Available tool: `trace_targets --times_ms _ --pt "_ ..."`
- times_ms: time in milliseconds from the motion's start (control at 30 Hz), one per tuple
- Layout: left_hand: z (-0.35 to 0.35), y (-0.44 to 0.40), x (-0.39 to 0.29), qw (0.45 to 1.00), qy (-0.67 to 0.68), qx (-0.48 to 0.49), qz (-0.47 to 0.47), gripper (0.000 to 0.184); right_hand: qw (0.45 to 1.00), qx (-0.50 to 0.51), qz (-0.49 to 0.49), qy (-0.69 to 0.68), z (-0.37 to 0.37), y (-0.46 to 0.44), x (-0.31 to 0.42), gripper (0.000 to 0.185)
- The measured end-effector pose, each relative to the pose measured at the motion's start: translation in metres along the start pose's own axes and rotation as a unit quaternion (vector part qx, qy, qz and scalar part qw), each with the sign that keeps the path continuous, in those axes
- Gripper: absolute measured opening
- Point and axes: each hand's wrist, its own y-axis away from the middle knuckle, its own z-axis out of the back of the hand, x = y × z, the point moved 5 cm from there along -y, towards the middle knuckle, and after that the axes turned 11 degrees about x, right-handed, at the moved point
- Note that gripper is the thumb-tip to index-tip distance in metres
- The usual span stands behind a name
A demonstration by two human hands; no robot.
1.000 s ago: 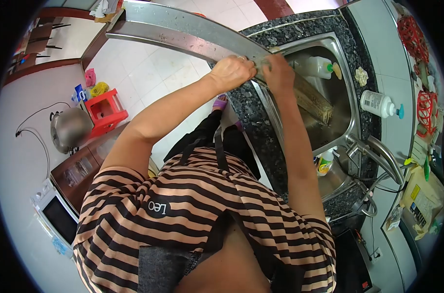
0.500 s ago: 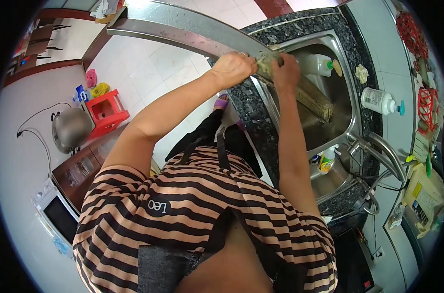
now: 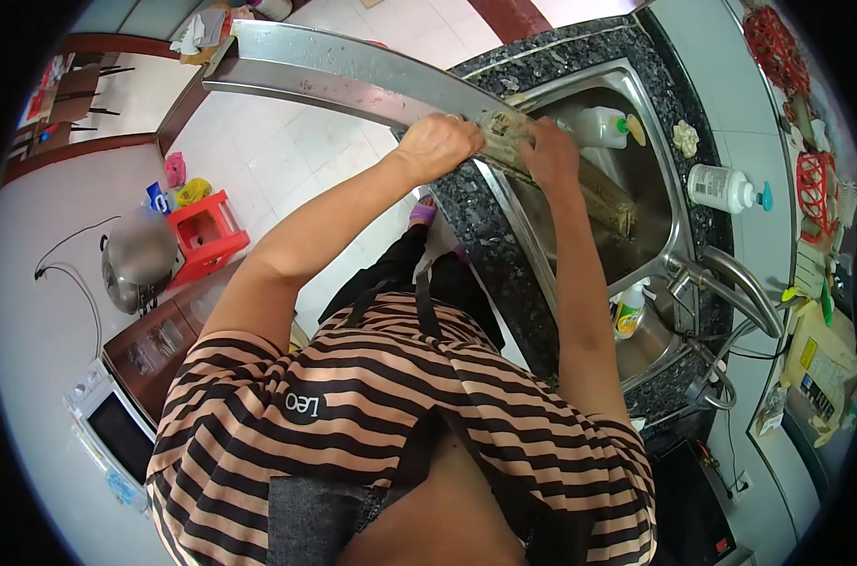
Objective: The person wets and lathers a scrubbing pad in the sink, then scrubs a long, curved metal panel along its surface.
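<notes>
A long stainless-steel panel (image 3: 343,71), wet and folded along its edges, reaches from the upper left down into the sink (image 3: 678,179). My left hand (image 3: 438,146) is closed around its near edge, just outside the sink rim. On the panel's face lies a pale, crumpled scrubbing cloth (image 3: 507,130), pressed down by the closed fingers of my right hand (image 3: 553,156). The panel's lower end (image 3: 622,212) rests in the basin and looks brown and greasy. Close by my right hand, a white bottle with a green cap (image 3: 606,127) lies in the sink.
A white pump bottle (image 3: 721,189) and a whitish crumpled lump (image 3: 685,139) sit on the dark stone counter (image 3: 490,217) by the wall. The faucet (image 3: 744,288) arches beside a smaller basin holding a yellow-labelled bottle (image 3: 628,307). A red stool (image 3: 207,236) stands on the floor at left.
The panel's far end sits lower in view. My right hand and the cloth have shifted slightly along the panel, and more of the cloth shows. My left hand keeps its grip.
</notes>
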Motion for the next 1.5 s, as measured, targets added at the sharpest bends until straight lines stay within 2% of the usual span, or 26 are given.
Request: trace_targets --times_ms 67,100,167,300,400,467,500,633,733,833,933,967,1067,1167,1267,1367,1500 --pt "-0.001 0.002 -0.002 1.000 -0.003 0.003 -0.001 0.009 0.995 -0.072 0.026 -0.063 0.009 0.001 0.014 0.029" --pt "0.001 0.002 -0.003 0.999 0.002 0.035 0.003 0.010 0.993 -0.080 0.037 -0.074 0.000 0.002 0.019 0.028" --pt "0.001 -0.001 -0.003 0.999 0.014 0.035 0.000 0.010 0.988 -0.105 0.066 -0.094 -0.011 -0.012 0.028 0.027" --pt "-0.003 0.000 -0.001 0.999 0.008 0.037 0.005 0.011 0.996 -0.035 0.061 -0.062 -0.011 -0.001 0.013 0.024" --pt "-0.001 -0.002 0.002 1.000 0.007 0.011 0.003 0.010 1.000 0.012 0.017 -0.003 0.003 0.000 0.009 0.024" --pt "-0.003 0.002 0.000 1.000 0.011 0.005 0.003 0.011 0.997 -0.023 0.064 -0.025 0.008 -0.004 0.031 0.023" --pt "-0.007 0.001 0.000 0.999 0.010 0.044 0.007 0.012 0.995 -0.039 0.083 -0.041 0.007 -0.002 0.041 0.022" --pt "-0.003 0.000 -0.001 0.999 0.008 0.050 0.015 0.013 0.987 -0.143 0.036 -0.059 -0.009 -0.010 0.018 0.025" --pt "-0.001 -0.003 0.001 0.999 0.011 0.042 0.012 0.013 0.988 -0.137 -0.068 -0.031 -0.008 -0.003 -0.014 0.025" --pt "-0.004 -0.002 0.001 1.000 0.008 0.029 0.008 0.013 0.990 -0.123 -0.031 -0.061 0.001 0.004 -0.005 0.027" --pt "-0.003 -0.001 -0.001 0.997 0.009 0.077 0.016 0.012 0.983 -0.162 0.039 -0.078 0.004 -0.003 0.029 0.024" --pt "-0.006 -0.001 0.000 0.999 0.009 0.052 0.006 0.011 0.987 -0.123 0.010 -0.104 -0.004 -0.007 0.029 0.023" --pt "-0.007 -0.001 0.001 0.999 0.010 0.035 0.009 0.011 0.995 -0.062 0.027 -0.077 -0.009 -0.003 0.022 0.026" --pt "-0.002 -0.001 0.000 1.000 0.002 0.023 0.013 0.011 0.999 -0.017 -0.012 0.030 -0.018 0.004 -0.020 0.026" --pt "-0.005 0.000 0.001 1.000 0.011 0.013 0.017 0.012 0.997 -0.047 -0.039 -0.052 -0.004 0.007 -0.027 0.026" --pt "-0.001 0.002 -0.002 0.999 0.015 0.026 0.017 0.013 0.990 -0.115 -0.020 -0.080 -0.005 -0.003 0.002 0.028" --pt "-0.001 -0.002 -0.001 0.999 -0.001 0.038 0.005 0.011 0.999 -0.030 -0.017 -0.022 -0.018 0.009 -0.010 0.029"
